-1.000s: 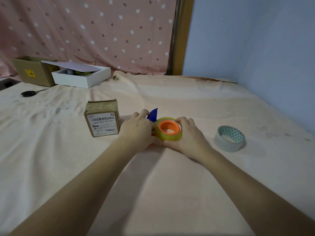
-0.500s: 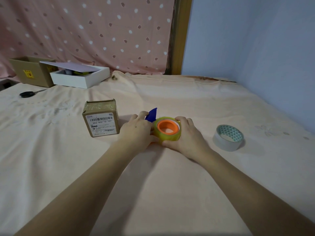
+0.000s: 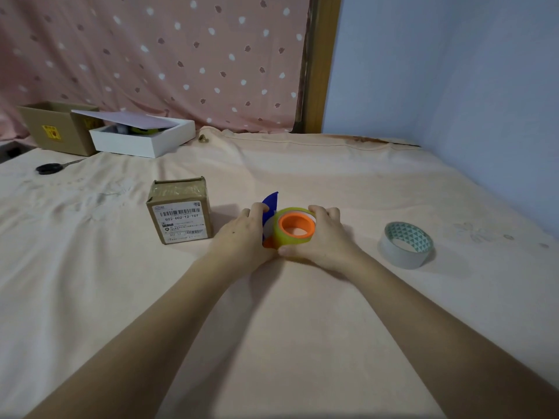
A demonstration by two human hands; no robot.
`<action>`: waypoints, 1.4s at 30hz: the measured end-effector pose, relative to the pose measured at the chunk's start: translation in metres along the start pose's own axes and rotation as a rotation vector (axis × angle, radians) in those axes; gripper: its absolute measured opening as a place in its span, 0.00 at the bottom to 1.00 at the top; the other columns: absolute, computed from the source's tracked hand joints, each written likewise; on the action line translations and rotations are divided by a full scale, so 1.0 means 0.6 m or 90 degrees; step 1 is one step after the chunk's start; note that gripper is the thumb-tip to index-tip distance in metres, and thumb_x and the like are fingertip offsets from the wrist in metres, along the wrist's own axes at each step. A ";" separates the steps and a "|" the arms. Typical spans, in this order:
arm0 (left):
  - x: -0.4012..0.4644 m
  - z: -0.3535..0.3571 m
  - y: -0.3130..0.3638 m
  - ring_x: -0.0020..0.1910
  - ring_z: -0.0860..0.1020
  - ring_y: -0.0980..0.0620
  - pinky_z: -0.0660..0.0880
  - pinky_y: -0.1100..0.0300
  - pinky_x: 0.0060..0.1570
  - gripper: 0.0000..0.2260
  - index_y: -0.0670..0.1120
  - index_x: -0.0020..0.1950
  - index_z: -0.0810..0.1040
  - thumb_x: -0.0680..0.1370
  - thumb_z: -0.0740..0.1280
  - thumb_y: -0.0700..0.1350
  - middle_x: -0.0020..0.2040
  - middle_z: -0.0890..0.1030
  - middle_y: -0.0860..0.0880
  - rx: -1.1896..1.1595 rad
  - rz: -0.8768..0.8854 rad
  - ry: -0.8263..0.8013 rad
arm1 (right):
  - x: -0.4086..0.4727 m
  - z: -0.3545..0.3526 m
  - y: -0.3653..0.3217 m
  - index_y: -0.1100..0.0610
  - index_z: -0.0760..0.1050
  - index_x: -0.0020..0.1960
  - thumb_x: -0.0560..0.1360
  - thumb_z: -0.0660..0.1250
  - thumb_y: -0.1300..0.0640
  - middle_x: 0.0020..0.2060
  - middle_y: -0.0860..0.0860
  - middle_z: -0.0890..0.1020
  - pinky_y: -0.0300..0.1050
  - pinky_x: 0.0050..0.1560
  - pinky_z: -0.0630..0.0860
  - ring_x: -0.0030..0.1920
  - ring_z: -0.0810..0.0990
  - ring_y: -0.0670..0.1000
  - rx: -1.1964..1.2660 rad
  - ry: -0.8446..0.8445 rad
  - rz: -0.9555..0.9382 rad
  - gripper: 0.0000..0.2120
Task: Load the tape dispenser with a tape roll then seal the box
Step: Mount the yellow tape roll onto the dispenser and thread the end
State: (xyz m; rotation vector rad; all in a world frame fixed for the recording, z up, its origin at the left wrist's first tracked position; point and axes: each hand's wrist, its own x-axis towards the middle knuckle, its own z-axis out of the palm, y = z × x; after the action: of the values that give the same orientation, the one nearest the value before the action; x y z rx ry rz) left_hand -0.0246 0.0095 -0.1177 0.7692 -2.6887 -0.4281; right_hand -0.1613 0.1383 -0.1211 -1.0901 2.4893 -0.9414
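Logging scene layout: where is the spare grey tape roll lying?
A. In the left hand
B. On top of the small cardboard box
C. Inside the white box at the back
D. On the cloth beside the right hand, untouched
D: the grey roll lies alone on the cloth, clear of the right hand.

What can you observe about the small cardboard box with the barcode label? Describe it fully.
The small cardboard box is a brown cube that looks like corrugated card. It stands upright on the peach cloth, left of the left hand and not touching it. A white printed label with barcodes and numbers covers its near face. Glossy clear tape lies wrinkled across the top. Only the cloth touches it.
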 end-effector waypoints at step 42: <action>0.051 -0.056 0.051 0.49 0.80 0.44 0.73 0.55 0.42 0.10 0.46 0.53 0.82 0.76 0.65 0.47 0.53 0.78 0.46 0.171 -0.050 -0.162 | 0.006 -0.028 -0.012 0.47 0.57 0.82 0.57 0.74 0.42 0.78 0.47 0.60 0.56 0.73 0.70 0.75 0.68 0.55 -0.026 -0.107 -0.055 0.56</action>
State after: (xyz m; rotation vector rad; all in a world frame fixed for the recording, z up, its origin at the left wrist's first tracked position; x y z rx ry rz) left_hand -0.0509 0.0106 -0.0695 0.9533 -3.0022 -0.1946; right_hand -0.1677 0.1397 -0.1039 -1.2453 2.3516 -0.7890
